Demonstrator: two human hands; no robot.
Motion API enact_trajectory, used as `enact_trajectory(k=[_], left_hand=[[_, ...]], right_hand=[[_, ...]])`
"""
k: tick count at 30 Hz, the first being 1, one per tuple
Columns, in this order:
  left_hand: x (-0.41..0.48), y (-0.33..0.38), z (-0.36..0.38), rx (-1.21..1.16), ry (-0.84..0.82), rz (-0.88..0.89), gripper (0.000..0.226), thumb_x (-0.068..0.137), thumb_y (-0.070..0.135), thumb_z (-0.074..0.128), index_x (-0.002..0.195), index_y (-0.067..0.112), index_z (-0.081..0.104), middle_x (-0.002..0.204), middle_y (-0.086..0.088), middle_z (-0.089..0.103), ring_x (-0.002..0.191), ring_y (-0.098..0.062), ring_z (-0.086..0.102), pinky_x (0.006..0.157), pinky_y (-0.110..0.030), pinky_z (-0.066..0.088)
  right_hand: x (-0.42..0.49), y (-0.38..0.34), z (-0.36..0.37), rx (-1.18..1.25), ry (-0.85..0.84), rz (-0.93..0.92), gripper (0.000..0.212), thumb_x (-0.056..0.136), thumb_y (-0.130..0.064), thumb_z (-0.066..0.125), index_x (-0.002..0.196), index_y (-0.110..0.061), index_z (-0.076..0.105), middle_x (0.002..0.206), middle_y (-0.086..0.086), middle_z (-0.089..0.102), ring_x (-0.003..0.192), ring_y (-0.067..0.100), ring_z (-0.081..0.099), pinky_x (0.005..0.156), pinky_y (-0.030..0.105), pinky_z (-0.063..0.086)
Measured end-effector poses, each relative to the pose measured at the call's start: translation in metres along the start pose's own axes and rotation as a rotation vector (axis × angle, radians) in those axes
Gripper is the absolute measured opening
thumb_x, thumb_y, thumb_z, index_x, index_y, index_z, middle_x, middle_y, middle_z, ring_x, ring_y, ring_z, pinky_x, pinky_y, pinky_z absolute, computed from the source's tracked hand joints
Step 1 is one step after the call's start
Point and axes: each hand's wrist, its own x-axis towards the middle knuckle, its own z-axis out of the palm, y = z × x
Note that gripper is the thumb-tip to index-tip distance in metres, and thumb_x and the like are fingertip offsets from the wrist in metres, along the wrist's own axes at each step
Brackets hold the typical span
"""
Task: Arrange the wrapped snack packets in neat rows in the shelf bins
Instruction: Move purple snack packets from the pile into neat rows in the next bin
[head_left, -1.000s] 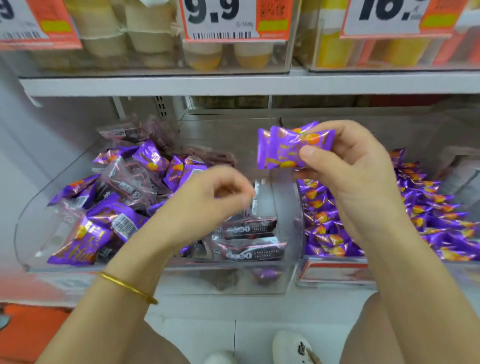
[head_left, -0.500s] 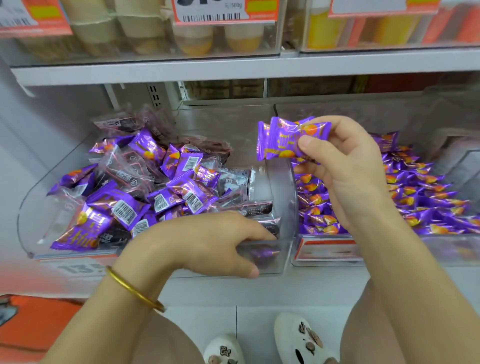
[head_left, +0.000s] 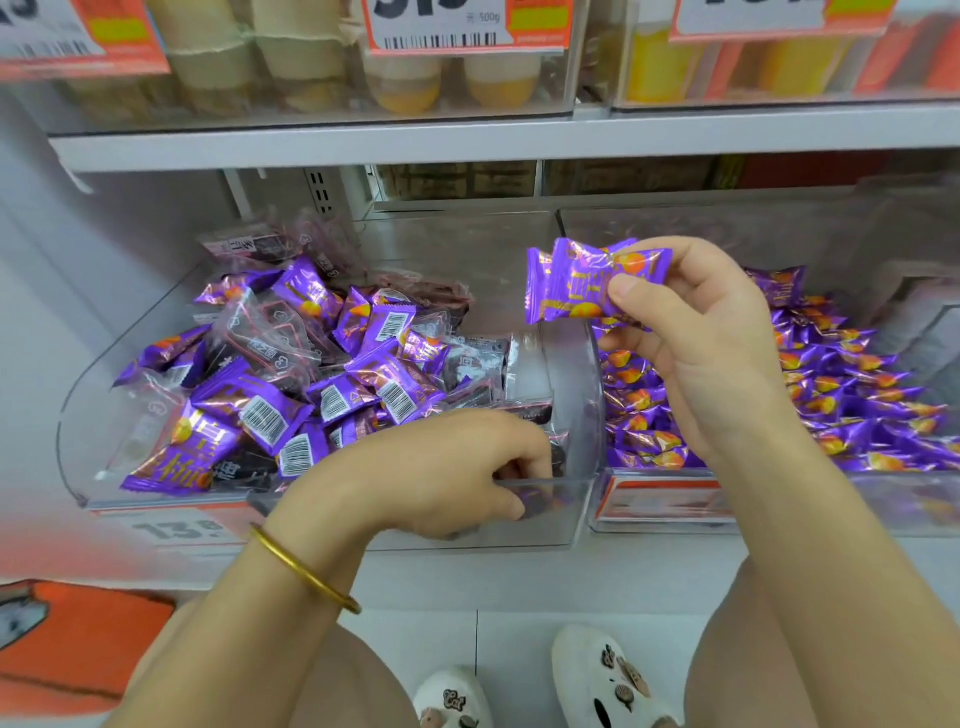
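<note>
Purple packets (head_left: 587, 283), small stack, pinched between thumb and fingers of right hand (head_left: 696, 353), raised over the divider between the 2 bins. Left hand (head_left: 441, 467) palm-down in near-right corner of left bin (head_left: 72, 415), fingers curled; can't tell if gripping anything. Loose mixed pile (head_left: 311, 374) there. Right bin (head_left: 675, 519): purple rows (head_left: 841, 384).

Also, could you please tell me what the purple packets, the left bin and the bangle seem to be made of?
The purple packets: glossy metallised plastic film, judging by crinkles and glints. The left bin: clear rigid plastic, probably acrylic; contents show through its wall. The bangle: smooth yellow metal, possibly gold; plating cannot be excluded.
</note>
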Motion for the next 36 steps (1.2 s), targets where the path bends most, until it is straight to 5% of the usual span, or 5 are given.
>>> enact_trajectory(k=[7, 16, 22, 31, 36], left_hand=[[-0.003, -0.011, -0.01, -0.459, 0.082, -0.003, 0.02, 0.076, -0.001, 0.072, 0.073, 0.013, 0.059, 0.097, -0.002, 0.068, 0.083, -0.008, 0.065, 0.079, -0.026, 0.053], [0.001, -0.018, -0.017, -0.892, 0.452, -0.132, 0.021, 0.086, -0.003, 0.058, 0.097, 0.012, 0.066, 0.084, 0.001, 0.07, 0.071, -0.001, 0.064, 0.066, -0.012, 0.051], [0.011, -0.011, -0.019, -1.299, 0.603, -0.148, 0.016, 0.091, -0.001, 0.049, 0.096, 0.006, 0.063, 0.081, -0.008, 0.065, 0.069, -0.014, 0.061, 0.063, -0.03, 0.059], [0.037, 0.017, -0.02, -1.175, 0.772, 0.049, 0.018, 0.093, 0.009, 0.05, 0.091, 0.007, 0.067, 0.086, -0.008, 0.07, 0.071, -0.013, 0.063, 0.054, -0.025, 0.054], [0.068, 0.047, -0.021, -1.053, 0.787, 0.182, 0.023, 0.095, 0.002, 0.045, 0.093, 0.016, 0.064, 0.092, -0.004, 0.069, 0.077, -0.01, 0.065, 0.067, -0.018, 0.054]], right_hand=[[0.0, -0.001, -0.002, 0.015, 0.005, 0.003, 0.013, 0.075, -0.012, 0.063, 0.086, -0.017, 0.06, 0.075, -0.006, 0.069, 0.072, 0.012, 0.065, 0.056, 0.024, 0.05], [0.0, -0.004, -0.001, 0.092, 0.003, 0.031, 0.01, 0.075, -0.012, 0.059, 0.085, -0.014, 0.059, 0.071, -0.007, 0.067, 0.068, 0.01, 0.063, 0.055, 0.024, 0.05], [-0.003, -0.015, 0.0, 0.152, -0.127, 0.092, 0.01, 0.073, -0.009, 0.054, 0.082, -0.011, 0.058, 0.063, -0.005, 0.063, 0.056, 0.008, 0.058, 0.05, 0.02, 0.047], [0.002, -0.026, -0.024, 0.067, -0.273, 0.137, 0.018, 0.068, -0.005, 0.065, 0.081, -0.017, 0.063, 0.078, 0.0, 0.068, 0.068, 0.011, 0.063, 0.062, 0.021, 0.052], [0.016, -0.036, -0.073, 0.057, -0.122, 0.171, 0.021, 0.065, 0.005, 0.061, 0.071, -0.015, 0.063, 0.075, 0.005, 0.066, 0.062, 0.016, 0.064, 0.056, 0.029, 0.056]])
